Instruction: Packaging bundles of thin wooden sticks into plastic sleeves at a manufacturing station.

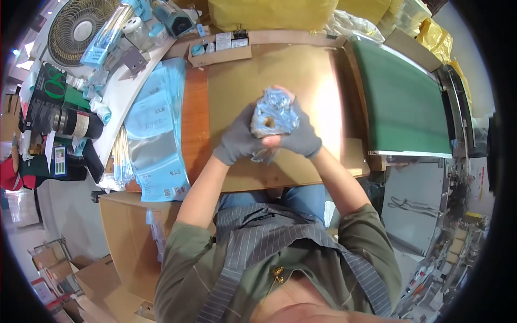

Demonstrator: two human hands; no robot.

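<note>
Both my hands, in grey fingerless work gloves, hold up a crumpled blue bundle (pixel 276 110) in shiny clear plastic over the tabletop. It is blocky and wrinkled, with a small brownish hole-like spot low on its left side; what is inside I cannot make out. My left hand (pixel 240 135) grips it from the left. On the right side, my right hand (pixel 302 133) closes round it, with fingertips showing at its top. A loose flap of clear plastic (pixel 265 156) hangs below, between the wrists.
Brown cardboard (pixel 237 81) covers the table under my hands. Flat blue printed bags (pixel 156 124) are stacked at the left, beside thin wooden sticks (pixel 121 156). A small carton (pixel 221 56) of little boxes stands at the back. A green conveyor belt (pixel 401 97) lies right; a fan (pixel 81 32) stands far left.
</note>
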